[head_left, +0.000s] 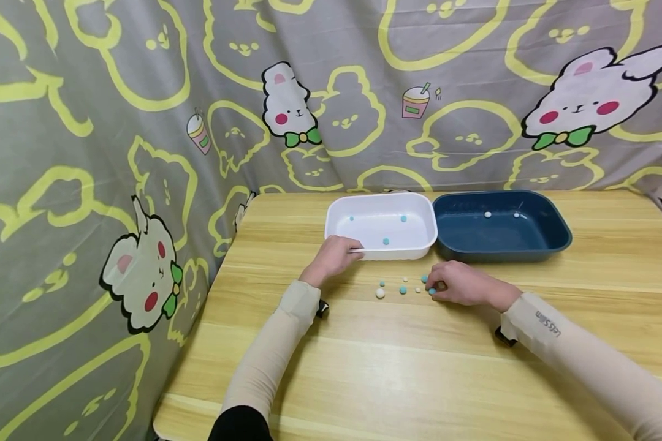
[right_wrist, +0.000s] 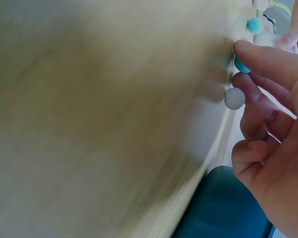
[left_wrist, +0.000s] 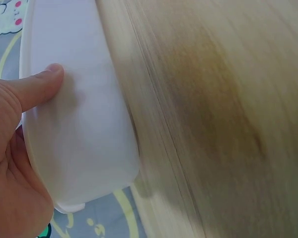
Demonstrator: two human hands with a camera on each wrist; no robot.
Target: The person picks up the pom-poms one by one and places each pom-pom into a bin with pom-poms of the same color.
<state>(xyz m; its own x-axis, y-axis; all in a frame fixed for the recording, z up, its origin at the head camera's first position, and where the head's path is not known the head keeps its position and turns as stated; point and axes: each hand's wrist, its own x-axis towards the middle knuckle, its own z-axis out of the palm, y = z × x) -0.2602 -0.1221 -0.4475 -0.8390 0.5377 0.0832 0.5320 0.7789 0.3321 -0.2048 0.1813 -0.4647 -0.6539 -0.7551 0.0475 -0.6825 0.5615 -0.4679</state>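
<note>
A teal ball [head_left: 432, 292], lower right of centre, sits pinched in a right hand's [head_left: 466, 284] fingertips. Picking up appears the step in hand; the next move likely calls for a clean lift past nearby loose balls [head_left: 403, 290]. A left hand [head_left: 333, 256] grips a white bin [head_left: 397, 253], upper centre, beside a blue bin [head_left: 507, 256] on the wooden surface [head_left: 397, 373].

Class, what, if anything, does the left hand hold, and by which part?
The left hand grips the white rectangular plastic tub by its near rim, close to the left corner in the head view.
</note>
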